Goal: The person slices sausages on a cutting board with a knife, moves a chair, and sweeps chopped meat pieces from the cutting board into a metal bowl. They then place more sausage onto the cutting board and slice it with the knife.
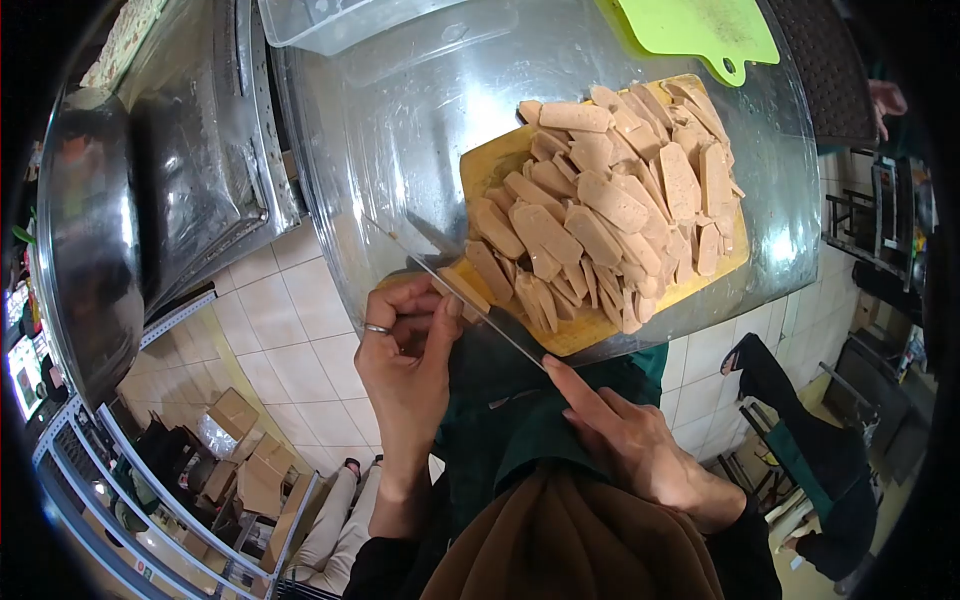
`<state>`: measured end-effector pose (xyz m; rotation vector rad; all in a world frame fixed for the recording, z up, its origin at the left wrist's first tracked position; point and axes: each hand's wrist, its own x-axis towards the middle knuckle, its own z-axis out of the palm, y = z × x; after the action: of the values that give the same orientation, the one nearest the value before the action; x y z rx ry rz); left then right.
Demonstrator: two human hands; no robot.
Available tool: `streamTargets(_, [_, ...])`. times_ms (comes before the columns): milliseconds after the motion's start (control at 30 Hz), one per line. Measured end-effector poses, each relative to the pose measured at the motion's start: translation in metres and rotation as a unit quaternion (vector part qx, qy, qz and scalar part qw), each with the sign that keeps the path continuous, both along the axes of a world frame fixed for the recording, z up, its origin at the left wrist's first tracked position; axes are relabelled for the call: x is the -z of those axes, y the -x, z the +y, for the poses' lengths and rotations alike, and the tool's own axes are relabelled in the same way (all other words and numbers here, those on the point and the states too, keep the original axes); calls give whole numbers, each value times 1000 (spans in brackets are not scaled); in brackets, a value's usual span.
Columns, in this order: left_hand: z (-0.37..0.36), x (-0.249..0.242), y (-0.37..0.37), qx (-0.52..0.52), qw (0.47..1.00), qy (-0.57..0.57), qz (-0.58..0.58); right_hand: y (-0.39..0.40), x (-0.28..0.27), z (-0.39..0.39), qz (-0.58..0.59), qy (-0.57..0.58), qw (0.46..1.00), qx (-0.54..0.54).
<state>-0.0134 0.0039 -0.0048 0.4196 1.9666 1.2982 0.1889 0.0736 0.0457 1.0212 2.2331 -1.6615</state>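
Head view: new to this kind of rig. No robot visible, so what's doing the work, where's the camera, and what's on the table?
There is no machine here: a person works with two bare hands. The only picture comes from a camera worn on the head, looking forward and down; its wide lens bends the edges.

The right hand grips a knife, its thin blade seen nearly edge-on. The left hand has its fingertips at the blade; whether they pinch a piece is unclear.

On the shiny metal table lies a yellowish board heaped with pinkish-tan slices. Beyond are a clear plastic container and a green board.
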Motion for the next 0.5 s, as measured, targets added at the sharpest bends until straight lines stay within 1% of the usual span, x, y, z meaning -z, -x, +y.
streamTargets(167, [1, 1, 1, 3, 1000, 6, -1, 14, 19, -1, 38, -41, 998, 13])
streamTargets(367, [1, 1, 0, -3, 1000, -16, 5, -6, 18, -13, 30, -53, 998, 28])
streamTargets(467, [0, 5, 0, 4, 1000, -24, 11, 7, 15, -3, 18, -42, 999, 20])
streamTargets(500, [-1, 5, 0, 6, 1000, -26, 15, 7, 17, -2, 26, -57, 998, 22])
